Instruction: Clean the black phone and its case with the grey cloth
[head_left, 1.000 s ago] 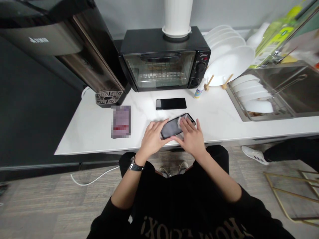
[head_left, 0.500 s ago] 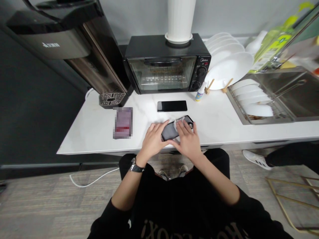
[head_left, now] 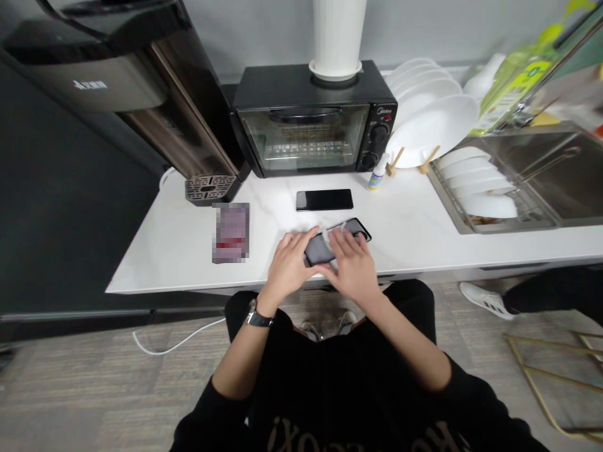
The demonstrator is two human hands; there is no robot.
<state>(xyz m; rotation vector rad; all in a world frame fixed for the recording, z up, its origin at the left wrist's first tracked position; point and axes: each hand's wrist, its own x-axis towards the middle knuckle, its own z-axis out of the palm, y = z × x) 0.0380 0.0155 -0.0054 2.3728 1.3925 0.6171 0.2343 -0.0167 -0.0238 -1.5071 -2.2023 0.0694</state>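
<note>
A dark-rimmed, greyish phone case (head_left: 318, 250) with a cutout at its right end lies slanted near the counter's front edge. My left hand (head_left: 291, 256) grips its left end, thumb along the near edge and fingers at the far edge. Over the middle, the fingers of my right hand (head_left: 351, 260) press a small white wipe (head_left: 326, 237) onto it; most of the wipe is hidden under them and blurred. Just beyond lies a black phone (head_left: 325, 199), screen up. A small white spray bottle (head_left: 375, 174) stands behind and to the right.
A toaster oven (head_left: 306, 144) with a white pot (head_left: 337, 37) on top stands at the back. To the left are a water dispenser (head_left: 188, 125) and a blurred-out purplish packet (head_left: 230, 233). Plates (head_left: 436, 132) and a sink (head_left: 558, 188) lie right. Another person's shoe (head_left: 485, 300) shows below.
My right fingers and the wipe have slid slightly left along the phone case, baring more of its right end. My left hand keeps its place.
</note>
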